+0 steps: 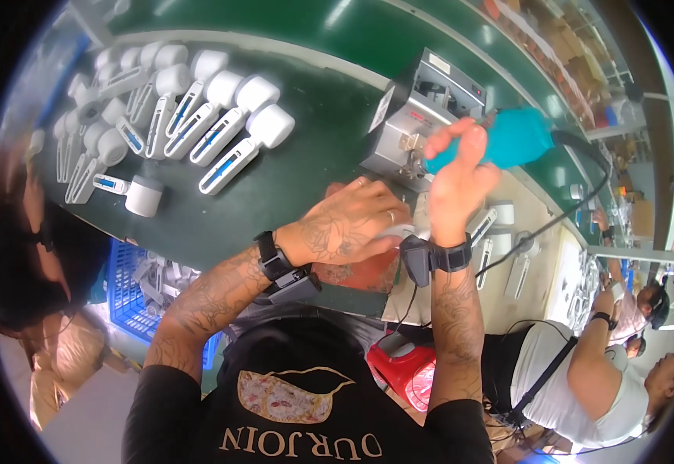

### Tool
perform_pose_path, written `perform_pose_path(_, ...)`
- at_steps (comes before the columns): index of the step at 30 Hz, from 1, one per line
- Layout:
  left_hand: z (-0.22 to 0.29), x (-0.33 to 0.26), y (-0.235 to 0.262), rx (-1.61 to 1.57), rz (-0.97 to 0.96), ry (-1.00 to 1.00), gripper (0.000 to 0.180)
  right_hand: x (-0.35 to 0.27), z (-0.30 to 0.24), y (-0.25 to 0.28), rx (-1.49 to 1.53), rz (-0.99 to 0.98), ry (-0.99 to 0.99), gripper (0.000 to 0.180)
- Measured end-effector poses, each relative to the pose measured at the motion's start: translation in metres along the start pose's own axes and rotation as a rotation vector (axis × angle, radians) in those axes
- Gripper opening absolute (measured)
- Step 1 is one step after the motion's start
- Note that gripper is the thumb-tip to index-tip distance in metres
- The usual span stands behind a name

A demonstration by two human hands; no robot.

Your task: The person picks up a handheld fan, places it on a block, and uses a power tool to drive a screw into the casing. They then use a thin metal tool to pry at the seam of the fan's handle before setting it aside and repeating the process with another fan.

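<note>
My right hand (461, 174) is wrapped round a teal electric screwdriver (519, 139), held nearly level, with a black cable leaving its right end. Its left end is beside the front of a grey metal screw feeder (410, 116); the exact tip is hidden by my fingers. My left hand (348, 220) curls over a white plastic piece (399, 232), pressing it near a reddish-brown pad (356, 271) at the bench's front edge. Most of that piece is hidden under my fingers. Both wrists carry black strapped-on devices.
Several white handheld devices (225, 116) with round heads and slim handles lie on the green bench (314, 100) at left. More lie at right (484, 228). A blue crate (124, 290) of parts is below the bench. A person (577, 371) sits at right; another is at far left.
</note>
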State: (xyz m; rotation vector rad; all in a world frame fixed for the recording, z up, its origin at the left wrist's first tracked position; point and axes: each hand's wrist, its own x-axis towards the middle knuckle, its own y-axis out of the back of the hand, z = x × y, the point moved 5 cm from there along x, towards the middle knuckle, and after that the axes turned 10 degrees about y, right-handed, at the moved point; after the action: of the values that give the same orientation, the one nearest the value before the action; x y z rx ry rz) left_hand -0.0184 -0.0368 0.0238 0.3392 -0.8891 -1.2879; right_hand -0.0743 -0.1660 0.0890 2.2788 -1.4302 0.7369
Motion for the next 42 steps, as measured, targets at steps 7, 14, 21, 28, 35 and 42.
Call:
perform_pose_path(7, -0.003, 0.002, -0.005, 0.034, -0.078, 0.041, 0.036, -0.038, -0.042, 0.040, 0.163, 0.062, -0.054, 0.059)
perform_pose_path(14, -0.002, 0.000, -0.003, 0.028, -0.101, 0.099, 0.034, -0.068, -0.051, 0.056, 0.058, 0.044, -0.073, 0.070)
perform_pose_path(21, -0.001, -0.001, -0.004, 0.032, -0.096, 0.117, 0.034, -0.076, -0.043, 0.057, 0.128, 0.047, -0.074, 0.067)
perform_pose_path(28, -0.001, 0.002, -0.005, 0.025, -0.113, 0.100, 0.034, -0.079, -0.036, 0.056, 0.178, 0.013, -0.071, 0.051)
perform_pose_path(35, -0.001, 0.001, -0.006, 0.045, -0.117, 0.139, 0.037, -0.082, -0.033, 0.052, 0.293, -0.018, -0.121, 0.041)
perform_pose_path(42, 0.005, 0.005, -0.007, 0.034, -0.079, 0.045, 0.034, -0.086, -0.029, 0.058, 0.311, -0.008, -0.128, 0.040)
